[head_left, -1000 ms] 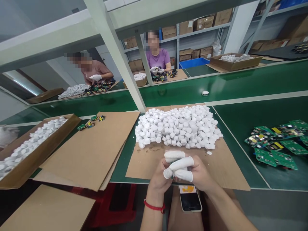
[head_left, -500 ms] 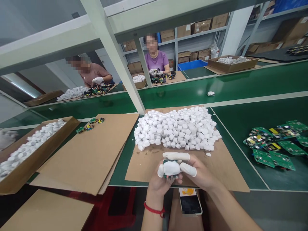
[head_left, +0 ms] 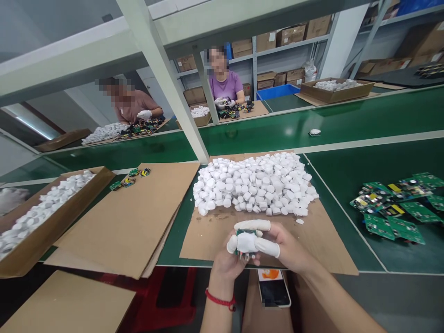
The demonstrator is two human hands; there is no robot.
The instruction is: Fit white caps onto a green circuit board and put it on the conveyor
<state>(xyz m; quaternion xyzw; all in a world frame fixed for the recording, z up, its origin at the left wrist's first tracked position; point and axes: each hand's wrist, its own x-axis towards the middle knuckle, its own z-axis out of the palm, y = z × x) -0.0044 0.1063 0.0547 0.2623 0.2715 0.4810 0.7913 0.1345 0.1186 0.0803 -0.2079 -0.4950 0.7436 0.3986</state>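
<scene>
Both my hands are over the near edge of a brown cardboard sheet (head_left: 211,245). My left hand (head_left: 227,261), with a red cord bracelet (head_left: 220,299) on its wrist, holds a small green circuit board (head_left: 240,252) from below. A white cap (head_left: 247,242) sits on that board. My right hand (head_left: 286,245) presses on the cap and board with fingertips in white finger cots. Just beyond my hands lies a heap of white caps (head_left: 251,185). A smartphone (head_left: 274,289) lies below my hands.
A cardboard box of white caps (head_left: 52,222) stands at the left, beside another cardboard sheet (head_left: 121,217) with several small boards. Green circuit boards (head_left: 390,215) lie on the green belt (head_left: 333,162) at the right. Two gloved co-workers sit across the line.
My fingers have shifted, and the white cap on the board now shows between my hands. A small white piece on the far belt has moved right.
</scene>
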